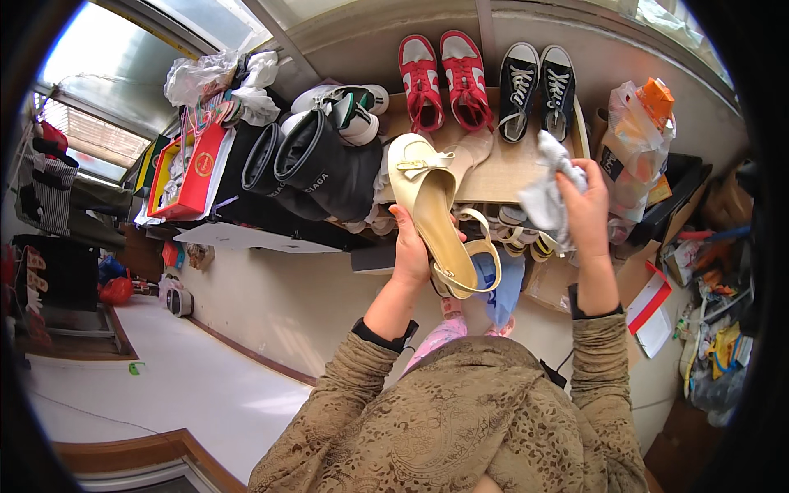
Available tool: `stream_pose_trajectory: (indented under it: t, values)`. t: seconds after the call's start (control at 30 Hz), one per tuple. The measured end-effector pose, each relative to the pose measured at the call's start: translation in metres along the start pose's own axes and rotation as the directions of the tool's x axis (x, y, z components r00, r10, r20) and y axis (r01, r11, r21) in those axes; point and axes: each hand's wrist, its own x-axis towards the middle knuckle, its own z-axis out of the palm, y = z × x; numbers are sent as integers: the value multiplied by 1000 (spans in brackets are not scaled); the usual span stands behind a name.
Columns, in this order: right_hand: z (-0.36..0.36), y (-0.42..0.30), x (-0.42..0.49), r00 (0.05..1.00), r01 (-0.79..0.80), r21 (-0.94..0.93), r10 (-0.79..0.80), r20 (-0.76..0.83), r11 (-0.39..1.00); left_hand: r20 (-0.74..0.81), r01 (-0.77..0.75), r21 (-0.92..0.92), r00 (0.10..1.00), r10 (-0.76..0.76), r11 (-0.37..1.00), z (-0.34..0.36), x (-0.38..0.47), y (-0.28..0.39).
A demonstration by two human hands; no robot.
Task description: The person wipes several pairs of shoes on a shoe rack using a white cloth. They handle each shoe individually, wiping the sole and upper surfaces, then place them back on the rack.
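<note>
In front of me, my left hand point(412, 249) grips a cream sandal point(431, 209) with a bow on its toe, near its heel. The sandal is tilted, its insole facing up. My right hand point(585, 206) holds a crumpled pale grey cloth point(548, 185), apart from the sandal. Beyond the sandal, a clear strip-like thing lies on a wooden shelf top point(493, 179). Red and white sneakers point(445, 83) stand towards the back of that top, with black canvas sneakers point(537, 92) to their right.
Black boots point(320, 166) and white-green sneakers point(354, 111) stand left, beside a red box point(197, 175). More shoes sit on a lower shelf. A plastic bag point(635, 154) with an orange carton stands right. A blue bag point(502, 289) hangs below the shelf, near my feet.
</note>
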Motion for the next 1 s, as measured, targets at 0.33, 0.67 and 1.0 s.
stream_pose_trajectory:
  t: [0.33, 0.67, 1.0]
  values:
    - [-25, 16, -26, 803, -583, 323, 467, 371, 745, 39, -199, 340, 980, 197, 919, 2, 2, -2]
    - [9, 15, -65, 651, -624, 70, 468, 597, 779, 99, -254, 695, 960, 260, 673, 16, -5, -3]
    - [49, 34, -76, 602, -721, 195, 462, 651, 665, 147, -240, 664, 970, 191, 708, 33, -11, -9]
